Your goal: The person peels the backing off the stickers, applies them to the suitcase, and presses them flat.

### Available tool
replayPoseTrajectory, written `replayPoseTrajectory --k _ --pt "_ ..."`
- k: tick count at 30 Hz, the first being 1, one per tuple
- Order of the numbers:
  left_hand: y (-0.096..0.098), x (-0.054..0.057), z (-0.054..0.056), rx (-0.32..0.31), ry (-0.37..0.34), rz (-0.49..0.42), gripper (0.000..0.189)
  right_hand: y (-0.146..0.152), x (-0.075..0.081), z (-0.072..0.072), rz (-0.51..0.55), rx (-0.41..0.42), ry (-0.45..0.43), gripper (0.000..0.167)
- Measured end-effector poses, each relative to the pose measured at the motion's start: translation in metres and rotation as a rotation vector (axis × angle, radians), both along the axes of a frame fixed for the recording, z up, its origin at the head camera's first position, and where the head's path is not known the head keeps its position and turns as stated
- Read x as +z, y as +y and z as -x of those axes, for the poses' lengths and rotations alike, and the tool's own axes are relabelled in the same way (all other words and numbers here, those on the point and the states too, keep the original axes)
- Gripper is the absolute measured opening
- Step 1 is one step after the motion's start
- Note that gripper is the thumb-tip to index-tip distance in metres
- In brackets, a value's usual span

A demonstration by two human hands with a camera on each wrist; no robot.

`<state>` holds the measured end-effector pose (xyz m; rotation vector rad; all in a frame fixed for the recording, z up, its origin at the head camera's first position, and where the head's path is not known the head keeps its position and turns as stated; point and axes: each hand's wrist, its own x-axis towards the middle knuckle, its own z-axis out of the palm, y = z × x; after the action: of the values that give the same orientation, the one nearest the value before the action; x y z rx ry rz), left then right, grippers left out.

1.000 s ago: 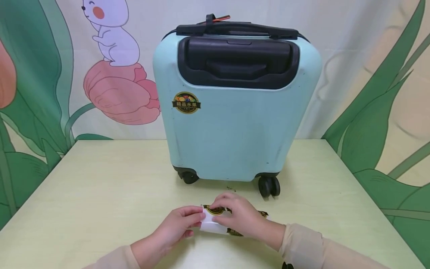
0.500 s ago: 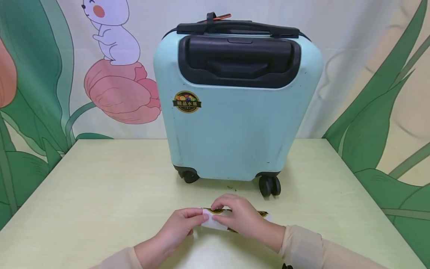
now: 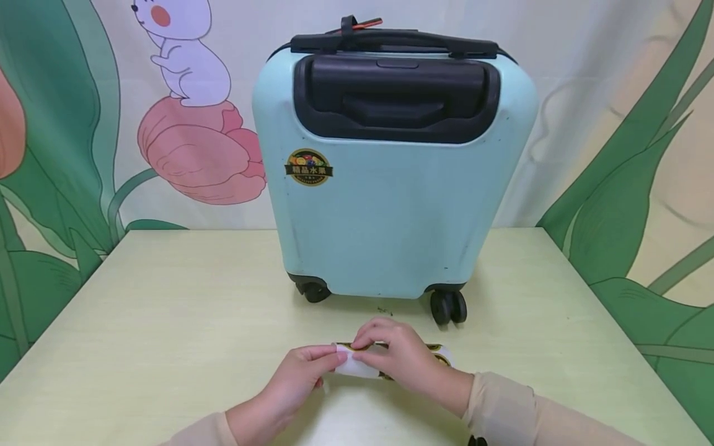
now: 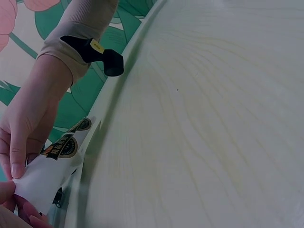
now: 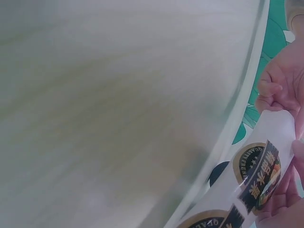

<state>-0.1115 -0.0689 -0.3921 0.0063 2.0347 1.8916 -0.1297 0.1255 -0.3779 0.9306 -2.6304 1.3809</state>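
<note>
The left hand (image 3: 295, 375) and the right hand (image 3: 403, 356), two narrow grips, pinch one sticker strip (image 3: 357, 370). Behind them, one suitcase (image 3: 385, 217) with one round label (image 3: 309, 168) stands on one worktop (image 3: 167, 322).

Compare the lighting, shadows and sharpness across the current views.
Head view: brightly lit, suitcase sharp, soft shadow on the tabletop below the sticker strip; left wrist view: dim and greyish, though wood grain shows; right wrist view: also dim, grain smeared and hazy, tabletop edge bowed, perhaps by the lens, yet the sticker strip's larger lettering is clear.
</note>
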Motion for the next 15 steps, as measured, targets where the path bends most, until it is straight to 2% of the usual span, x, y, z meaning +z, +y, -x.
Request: replayPoseTrajectory --k 7,15 --pt "0.0008 0.0013 -0.0008 -0.004 0.023 0.001 0.033 0.0000 0.0010 0.0004 0.002 -0.001 -0.016 0.007" --pt "0.0005 0.0022 -0.0022 -0.015 0.037 0.025 0.031 0.0008 0.0034 0.0016 0.014 -0.010 -0.090 0.003"
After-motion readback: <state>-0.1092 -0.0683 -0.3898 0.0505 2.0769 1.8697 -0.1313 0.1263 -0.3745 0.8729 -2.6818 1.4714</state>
